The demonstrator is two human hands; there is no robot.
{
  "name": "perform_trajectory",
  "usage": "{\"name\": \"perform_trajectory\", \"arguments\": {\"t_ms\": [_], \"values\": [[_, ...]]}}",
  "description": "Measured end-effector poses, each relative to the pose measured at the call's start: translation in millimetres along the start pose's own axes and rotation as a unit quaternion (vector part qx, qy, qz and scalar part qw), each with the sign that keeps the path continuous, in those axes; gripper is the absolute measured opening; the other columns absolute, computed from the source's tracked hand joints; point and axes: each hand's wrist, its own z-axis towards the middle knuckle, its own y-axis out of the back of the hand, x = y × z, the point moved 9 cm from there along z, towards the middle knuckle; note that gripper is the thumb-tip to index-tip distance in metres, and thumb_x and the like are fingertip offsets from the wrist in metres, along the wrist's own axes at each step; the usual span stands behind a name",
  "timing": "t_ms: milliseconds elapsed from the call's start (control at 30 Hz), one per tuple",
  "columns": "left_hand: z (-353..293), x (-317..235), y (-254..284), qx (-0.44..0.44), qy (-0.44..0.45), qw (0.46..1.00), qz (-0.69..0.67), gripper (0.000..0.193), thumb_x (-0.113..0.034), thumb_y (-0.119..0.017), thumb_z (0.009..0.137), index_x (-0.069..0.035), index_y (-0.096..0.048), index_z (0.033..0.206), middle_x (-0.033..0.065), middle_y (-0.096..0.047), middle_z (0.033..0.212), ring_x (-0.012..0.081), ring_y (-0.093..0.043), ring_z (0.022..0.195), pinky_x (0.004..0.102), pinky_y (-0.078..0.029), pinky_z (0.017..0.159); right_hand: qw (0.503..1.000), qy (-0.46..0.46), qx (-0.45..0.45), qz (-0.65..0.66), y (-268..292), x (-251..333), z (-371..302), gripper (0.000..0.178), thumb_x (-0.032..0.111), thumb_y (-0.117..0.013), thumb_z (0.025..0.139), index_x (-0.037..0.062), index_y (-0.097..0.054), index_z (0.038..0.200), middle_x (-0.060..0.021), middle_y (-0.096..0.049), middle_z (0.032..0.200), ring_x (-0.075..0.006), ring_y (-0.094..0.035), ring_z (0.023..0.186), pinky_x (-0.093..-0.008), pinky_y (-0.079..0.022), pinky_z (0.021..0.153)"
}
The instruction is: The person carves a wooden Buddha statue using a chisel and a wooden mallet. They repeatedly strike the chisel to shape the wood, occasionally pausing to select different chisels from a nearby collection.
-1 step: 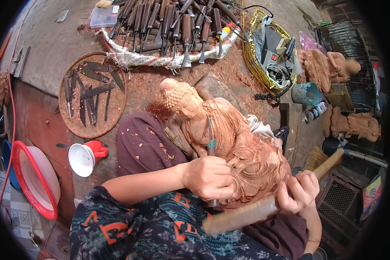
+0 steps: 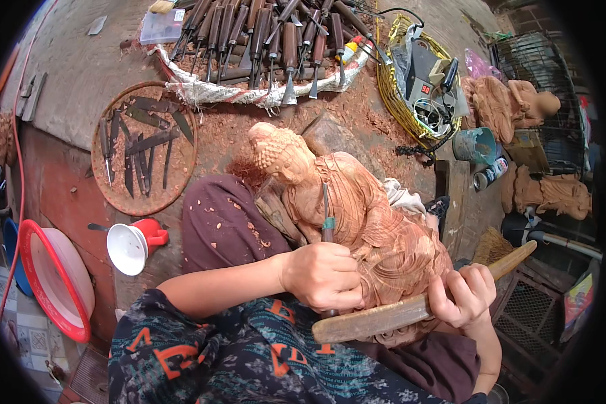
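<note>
- Head view, lower left: a red-rimmed basin (image 2: 74, 269) stands well apart from the hands, clear of the chips.
- Left of centre, a cup (image 2: 141, 244) sits near the person's leg, perhaps for easy reach. Above it a round tray (image 2: 148, 204) gathers loose blades (image 2: 151, 141), seemingly so they do not scatter.
- Upper middle: many tools (image 2: 252, 40) lie side by side, most blade ends toward the person, likely so each shape can be picked by eye; a rolled white sack edge (image 2: 215, 93) borders them.
- Centre: the left hand (image 2: 324, 277) is a closed fist around a chisel (image 2: 328, 232). The metal end points up the frame against the statue, and the handle's butt shows below the fist, apparently left free for a blow.
- Also centre: the statue (image 2: 367, 209) lies tilted, head toward upper left, between the person's legs, which probably brace it. A wood block (image 2: 333, 135) sits just behind.
- Upper right: a yellow-rimmed basket (image 2: 392, 81) holds a power box (image 2: 419, 71) and leads together.
- Lower right: the right hand (image 2: 464, 296) curls its fingers around a wooden bar (image 2: 377, 322), whose left end is beside the chisel's butt; whether they touch, I cannot tell.
</note>
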Motion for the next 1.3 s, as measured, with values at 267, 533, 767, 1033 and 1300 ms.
{"name": "perform_trajectory", "arguments": {"t_ms": [267,533,767,1033,1300], "values": [[-5,0,19,0.111,0.043,0.992,-0.029,0.018,-0.024,-0.057,0.077,-0.008,-0.048,0.074,0.0047,-0.046,0.075,0.0198,-0.051,0.070,0.0345,-0.042,0.061,1.000,-0.006,0.012,-0.024,1,1,15,0.024,0.009,-0.061,0.069,0.0134,-0.059,0.092,-0.0015,-0.049,0.069,-0.0145,-0.045,0.055,-0.0263,-0.033,0.049],[-61,8,43,-0.202,0.280,0.938,0.039,0.054,-0.012,-0.082,0.075,-0.008,-0.038,0.107,0.0186,-0.056,0.109,0.0439,-0.059,0.112,0.0499,-0.054,0.093,0.999,-0.022,0.029,0.014,6,2,27,0.024,0.011,-0.061,0.069,0.0136,-0.060,0.092,-0.0022,-0.050,0.069,-0.0141,-0.045,0.055,-0.0261,-0.033,0.048],[-60,8,39,-0.194,0.246,0.947,0.068,0.050,0.007,-0.080,0.068,-0.007,-0.048,0.104,0.0179,-0.056,0.111,0.0452,-0.059,0.112,0.0473,-0.058,0.085,0.996,0.004,0.084,-0.016,14,14,57,0.025,0.012,-0.063,0.069,0.0138,-0.061,0.094,-0.0011,-0.048,0.066,-0.0127,-0.044,0.054,-0.0252,-0.034,0.048],[-54,23,59,-0.209,0.323,0.923,-0.007,0.039,0.008,-0.074,0.077,-0.007,-0.046,0.099,0.0173,-0.053,0.105,0.0456,-0.062,0.106,0.0491,-0.057,0.085,0.995,0.014,0.093,-0.018,20,19,90,0.028,0.015,-0.064,0.069,0.0189,-0.064,0.097,0.0027,-0.035,0.060,-0.0104,-0.036,0.048,-0.0232,-0.026,0.042],[-47,45,87,-0.177,0.337,0.918,-0.111,0.025,0.009,-0.070,0.080,-0.004,-0.052,0.090,0.0166,-0.056,0.100,0.0375,-0.062,0.108,0.0449,-0.052,0.091,0.993,-0.010,0.110,0.034,22,6,128,0.050,0.010,-0.066,0.070,0.0164,-0.062,0.119,-0.0036,-0.045,0.070,-0.0168,-0.045,0.056,-0.0294,-0.034,0.046]]}}
